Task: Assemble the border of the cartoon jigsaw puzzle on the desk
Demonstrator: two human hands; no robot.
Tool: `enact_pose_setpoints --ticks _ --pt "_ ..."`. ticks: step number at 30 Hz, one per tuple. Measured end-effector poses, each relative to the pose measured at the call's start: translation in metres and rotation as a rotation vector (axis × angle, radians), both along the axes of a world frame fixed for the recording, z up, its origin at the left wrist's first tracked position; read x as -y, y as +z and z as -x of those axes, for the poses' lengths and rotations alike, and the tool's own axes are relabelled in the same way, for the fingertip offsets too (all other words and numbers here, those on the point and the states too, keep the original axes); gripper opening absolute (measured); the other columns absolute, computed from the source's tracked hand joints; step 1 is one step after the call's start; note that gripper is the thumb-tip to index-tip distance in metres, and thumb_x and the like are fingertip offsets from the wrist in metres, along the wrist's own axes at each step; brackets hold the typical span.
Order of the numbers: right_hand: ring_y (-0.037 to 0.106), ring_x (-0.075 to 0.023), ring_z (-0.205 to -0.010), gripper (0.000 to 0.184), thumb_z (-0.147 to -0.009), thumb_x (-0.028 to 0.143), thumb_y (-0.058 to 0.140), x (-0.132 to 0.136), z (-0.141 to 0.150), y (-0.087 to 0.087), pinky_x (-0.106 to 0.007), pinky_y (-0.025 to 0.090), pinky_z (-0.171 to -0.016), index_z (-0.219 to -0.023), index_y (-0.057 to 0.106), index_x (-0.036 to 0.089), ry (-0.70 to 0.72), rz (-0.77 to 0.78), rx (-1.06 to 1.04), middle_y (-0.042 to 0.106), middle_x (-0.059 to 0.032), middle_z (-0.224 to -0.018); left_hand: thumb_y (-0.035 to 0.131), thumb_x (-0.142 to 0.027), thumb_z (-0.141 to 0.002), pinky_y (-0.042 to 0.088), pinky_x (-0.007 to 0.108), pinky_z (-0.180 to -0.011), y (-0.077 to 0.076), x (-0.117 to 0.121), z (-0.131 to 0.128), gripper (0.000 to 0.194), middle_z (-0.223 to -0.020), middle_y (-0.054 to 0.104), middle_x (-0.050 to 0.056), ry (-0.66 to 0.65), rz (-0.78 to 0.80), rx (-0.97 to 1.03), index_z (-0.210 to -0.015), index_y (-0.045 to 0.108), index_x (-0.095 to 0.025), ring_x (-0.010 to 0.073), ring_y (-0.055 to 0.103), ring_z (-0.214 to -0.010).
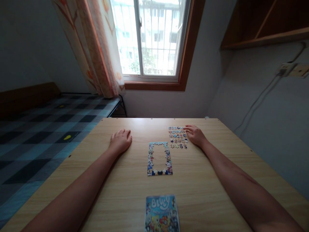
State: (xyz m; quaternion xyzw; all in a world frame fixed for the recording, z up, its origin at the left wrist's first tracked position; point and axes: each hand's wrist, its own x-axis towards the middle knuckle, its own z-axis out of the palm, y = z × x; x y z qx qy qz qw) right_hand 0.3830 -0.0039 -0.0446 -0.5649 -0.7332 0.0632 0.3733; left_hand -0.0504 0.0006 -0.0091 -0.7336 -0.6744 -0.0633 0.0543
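Observation:
A jigsaw puzzle border [150, 161] lies joined into a rectangle in the middle of the table, with bare wood showing inside it. Behind it and to the right, loose puzzle pieces [177, 136] are laid out in several short rows. My right hand [196, 136] rests at the right side of these rows, its fingers stretched toward the top ones and apart; I see no piece lifted in it. My left hand [120, 141] lies palm down on the wood, left of the border, fingers loosely extended and holding nothing.
Nearest to me is a puzzle box [162, 212] printed "Bluey", on the wooden table [130, 187]. A bed with a checked cover [45, 129] stands at the left. Ahead are a curtain [94, 48] and a barred window [156, 42]; a cable [256, 98] hangs on the right wall.

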Motion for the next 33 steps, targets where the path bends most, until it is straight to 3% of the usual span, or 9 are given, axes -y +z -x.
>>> enact_pose_setpoints --ticks 4,9,19,27,33 --pt "0.060 -0.0227 -0.121 0.024 -0.084 0.022 0.059 -0.005 -0.001 -0.002 -0.041 0.042 -0.113 -0.097 0.079 0.025 -0.023 0.049 -0.161 0.067 -0.0078 -0.125 0.032 -0.042 -0.096 0.031 0.047 -0.111 -0.002 -0.001 0.002 0.053 -0.150 0.050 0.013 -0.007 -0.006 -0.002 -0.139 0.056 -0.021 0.0293 0.042 -0.138" --pt "0.061 -0.0232 -0.122 0.026 -0.084 0.033 0.062 -0.015 -0.007 -0.008 -0.040 0.045 -0.109 -0.102 0.078 0.022 -0.053 0.061 -0.277 0.067 -0.0106 -0.128 0.031 -0.042 -0.096 0.032 0.046 -0.110 0.000 0.000 0.002 0.054 -0.149 0.051 0.013 -0.004 -0.013 -0.002 -0.138 0.057 -0.021 0.0286 0.044 -0.136" --pt "0.072 -0.0245 -0.100 0.032 -0.078 0.041 0.065 -0.050 0.005 -0.011 -0.039 0.055 -0.094 -0.098 0.078 0.018 -0.106 0.074 -0.473 0.078 -0.0099 -0.102 0.033 -0.042 -0.095 0.033 0.045 -0.110 0.000 -0.001 0.003 0.052 -0.147 0.053 0.012 -0.004 -0.033 -0.008 -0.136 0.058 -0.023 0.0284 0.046 -0.135" --pt "0.062 -0.0269 -0.119 0.028 -0.079 0.042 0.067 -0.046 0.011 -0.007 -0.042 0.047 -0.106 -0.091 0.079 0.020 -0.135 -0.001 -0.401 0.067 -0.0111 -0.128 0.033 -0.041 -0.095 0.033 0.047 -0.110 -0.001 -0.004 0.004 0.052 -0.147 0.053 0.013 -0.012 -0.020 -0.004 -0.137 0.058 -0.022 0.0290 0.045 -0.136" --pt "0.047 -0.0282 -0.135 0.013 -0.077 0.033 0.071 -0.036 0.020 0.000 -0.046 0.029 -0.120 -0.081 0.080 0.025 -0.088 -0.023 -0.215 0.063 -0.0063 -0.134 0.032 -0.040 -0.095 0.033 0.048 -0.111 0.003 -0.005 0.003 0.053 -0.148 0.052 0.013 -0.017 -0.003 -0.004 -0.138 0.057 -0.020 0.0288 0.044 -0.137"
